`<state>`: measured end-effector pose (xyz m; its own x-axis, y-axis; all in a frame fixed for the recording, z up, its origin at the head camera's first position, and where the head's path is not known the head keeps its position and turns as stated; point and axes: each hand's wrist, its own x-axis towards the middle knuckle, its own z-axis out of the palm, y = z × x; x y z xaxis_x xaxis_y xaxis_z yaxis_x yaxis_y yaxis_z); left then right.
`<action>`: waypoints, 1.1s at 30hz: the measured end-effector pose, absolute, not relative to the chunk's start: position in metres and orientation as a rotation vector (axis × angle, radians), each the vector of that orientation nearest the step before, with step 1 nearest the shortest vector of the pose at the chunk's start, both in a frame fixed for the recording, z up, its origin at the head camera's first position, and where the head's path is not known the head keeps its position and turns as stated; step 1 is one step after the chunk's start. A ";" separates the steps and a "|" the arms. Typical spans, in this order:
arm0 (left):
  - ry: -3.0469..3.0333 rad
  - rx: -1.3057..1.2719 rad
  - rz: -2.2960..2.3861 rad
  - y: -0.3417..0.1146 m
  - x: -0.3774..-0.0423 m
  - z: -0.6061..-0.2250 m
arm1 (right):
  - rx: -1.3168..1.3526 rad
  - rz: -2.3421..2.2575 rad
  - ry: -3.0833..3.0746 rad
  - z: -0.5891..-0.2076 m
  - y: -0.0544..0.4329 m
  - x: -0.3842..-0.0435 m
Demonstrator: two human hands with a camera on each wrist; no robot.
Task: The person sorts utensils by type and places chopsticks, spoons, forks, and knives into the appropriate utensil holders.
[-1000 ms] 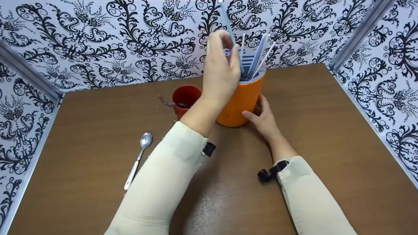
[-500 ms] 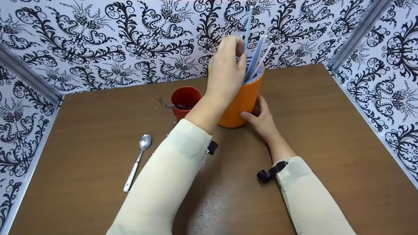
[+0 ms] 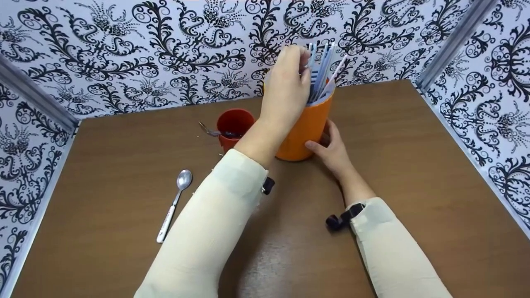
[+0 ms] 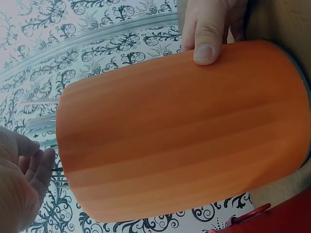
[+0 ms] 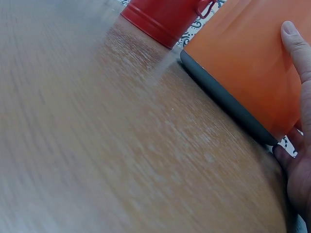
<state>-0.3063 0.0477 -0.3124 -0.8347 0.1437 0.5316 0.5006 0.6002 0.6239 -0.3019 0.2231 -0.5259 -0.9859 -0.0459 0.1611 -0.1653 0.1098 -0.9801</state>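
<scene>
An orange utensil holder (image 3: 304,132) with a pale slotted inner part stands at the back of the table. Several straws (image 3: 325,68), pale blue and pink, lean in it. Behind my left hand (image 3: 283,89), which is raised at the holder's rim, a light blue straw (image 3: 313,51) shows beside the bent fingers. In the left wrist view the left fingertips (image 4: 47,154) lie right by the straws at the mouth. My right hand (image 3: 333,153) grips the holder low on its right side, thumb (image 5: 291,39) on the front, other fingers mostly hidden behind.
A red mug (image 3: 227,144) with a fork (image 3: 210,131) in it stands left of the holder, partly hidden by my left forearm. A spoon (image 3: 177,198) with a white handle lies on the table (image 3: 103,178) at the left. Patterned walls (image 3: 186,54) close off the back and sides.
My left hand has moved slightly right over the holder. The light blue straw it held has dropped down into the holder, level with the others. The right hand stays on the holder.
</scene>
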 end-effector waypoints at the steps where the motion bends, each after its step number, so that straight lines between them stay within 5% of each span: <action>1: -2.390 -0.522 -1.123 0.047 -0.306 -0.313 | 0.220 2.035 -2.270 -0.525 0.223 -0.302; 33: -2.220 -0.636 -1.235 0.007 -0.273 -0.353 | 0.191 2.066 -2.311 -0.497 0.216 -0.286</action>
